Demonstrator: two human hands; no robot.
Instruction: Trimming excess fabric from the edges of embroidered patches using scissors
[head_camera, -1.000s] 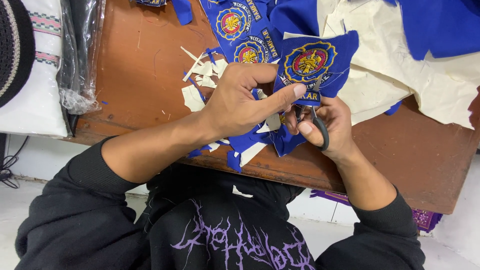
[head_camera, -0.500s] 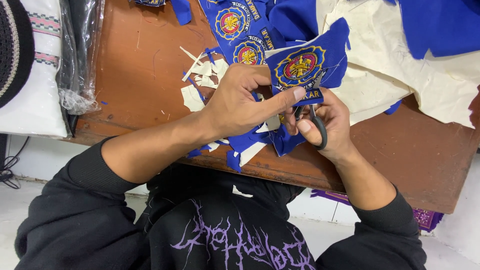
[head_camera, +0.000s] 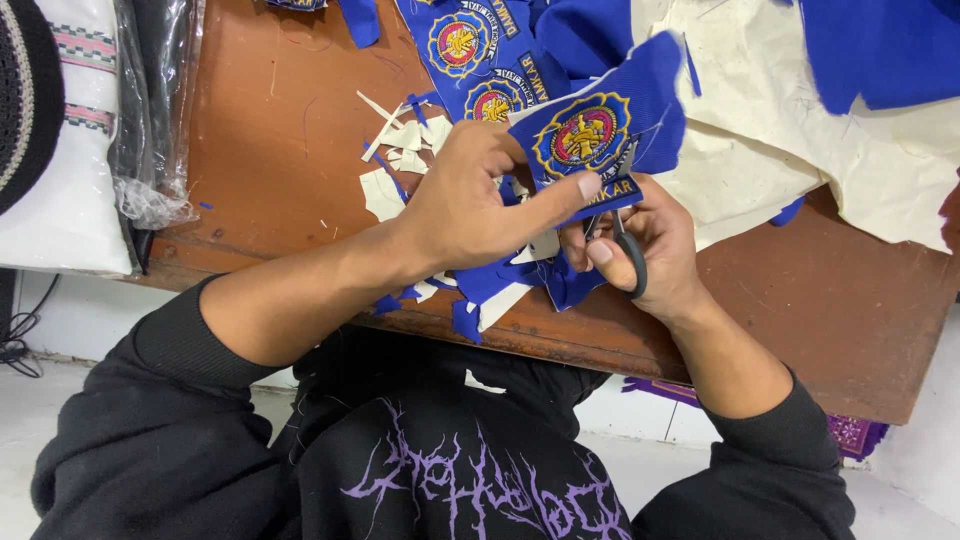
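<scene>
- While the left hand pinches the patch with its thumb along the lower edge, the cloth stands up just above it: light, limp, best held near the cut.
- Right hand, just beside, is closed through the scissors, blades at the patch's edge.
- Scraps lie beyond the left hand on the table.

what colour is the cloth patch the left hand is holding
Blue patch with a red-and-yellow round emblem, seen in the head view.

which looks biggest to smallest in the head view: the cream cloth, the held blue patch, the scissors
1. cream cloth, by far the largest, spreading past the frame.
2. blue patch, pinched by the left hand.
3. scissors in the right hand, though mostly hidden, so their full size is unsure.
</scene>
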